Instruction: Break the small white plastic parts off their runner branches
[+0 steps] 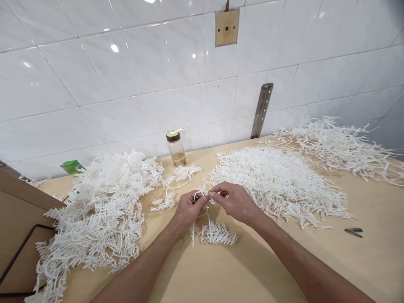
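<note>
In the middle of the head view, my left hand (188, 207) pinches a white branched plastic strand (204, 212). My right hand (235, 202) meets it from the other side, thumb and forefinger pressed together on the same strand close to the left fingertips. The exact join between the fingers is too small to make out. Below the hands hangs a bristly white comb-like piece (217, 234), close above the table or touching it. Small loose white pieces (164, 203) lie just left of my left hand.
Large heaps of white strands lie at left (104, 210) and right (277, 181), with a looser heap (341, 145) at the far right. A lidded jar (176, 149) stands near the tiled wall. Small snips (354, 232) lie at right. A cardboard box (25, 202) borders the left.
</note>
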Action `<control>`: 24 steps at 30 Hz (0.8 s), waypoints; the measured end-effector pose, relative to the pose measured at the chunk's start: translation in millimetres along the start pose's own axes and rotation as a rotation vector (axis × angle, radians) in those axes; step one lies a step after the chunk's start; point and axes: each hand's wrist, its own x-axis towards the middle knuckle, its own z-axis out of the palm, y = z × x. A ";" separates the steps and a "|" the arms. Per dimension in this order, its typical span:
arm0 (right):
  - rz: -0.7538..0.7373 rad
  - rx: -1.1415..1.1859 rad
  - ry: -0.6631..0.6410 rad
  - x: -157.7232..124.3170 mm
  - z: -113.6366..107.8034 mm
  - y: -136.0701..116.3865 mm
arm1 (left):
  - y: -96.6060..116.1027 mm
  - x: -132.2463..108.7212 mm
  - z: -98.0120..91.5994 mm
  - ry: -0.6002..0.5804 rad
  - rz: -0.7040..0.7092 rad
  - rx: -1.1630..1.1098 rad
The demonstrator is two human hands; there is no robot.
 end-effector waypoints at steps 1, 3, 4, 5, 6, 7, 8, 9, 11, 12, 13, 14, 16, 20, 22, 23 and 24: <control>0.023 -0.005 -0.018 -0.1 0.2 -0.5 | -1.7 0.5 -0.1 -0.007 0.005 -0.002; 0.060 -0.007 -0.045 0.1 0.3 -0.8 | -5.4 1.8 -0.6 -0.021 0.014 0.007; 0.074 -0.010 -0.053 0.3 0.4 -0.4 | -7.1 2.4 -1.0 -0.023 0.017 0.016; 0.085 -0.014 -0.057 0.6 0.6 0.2 | -8.7 3.0 -1.5 -0.023 0.020 0.026; 0.094 -0.020 -0.058 1.0 0.9 1.1 | -10.2 3.5 -1.9 -0.025 0.021 0.035; 0.100 -0.027 -0.060 1.4 1.2 2.1 | -11.4 3.9 -2.2 -0.026 0.024 0.042; 0.102 -0.037 -0.063 1.7 1.5 3.0 | -12.4 4.2 -2.5 -0.027 0.026 0.049; 0.101 -0.046 -0.068 1.9 1.7 3.7 | -13.0 4.4 -2.7 -0.026 0.030 0.061; 0.099 -0.065 -0.078 2.0 1.8 4.1 | -13.5 4.2 -2.7 -0.018 0.042 0.097; 0.099 -0.073 -0.082 1.9 1.9 3.8 | -13.4 3.9 -2.6 -0.010 0.049 0.125; 0.098 -0.080 -0.084 1.8 2.1 3.2 | -13.2 3.6 -2.3 -0.001 0.057 0.158; 0.097 -0.091 -0.081 1.6 2.5 2.6 | -13.1 3.1 -2.0 0.008 0.065 0.190; 0.084 -0.128 -0.061 1.0 4.1 1.5 | -13.2 2.4 -1.5 0.022 0.078 0.245; 0.036 -0.224 -0.019 -0.8 8.0 1.5 | -13.3 1.5 -1.0 0.045 0.073 0.306; 0.018 -0.248 -0.025 -1.9 8.1 1.6 | -11.8 0.9 -0.8 0.048 0.063 0.326; 0.016 -0.251 -0.035 -2.4 7.5 1.4 | -10.7 0.6 -0.6 0.047 0.059 0.332; 0.018 -0.249 -0.049 -2.8 6.8 1.2 | -9.6 0.3 -0.4 0.045 0.058 0.335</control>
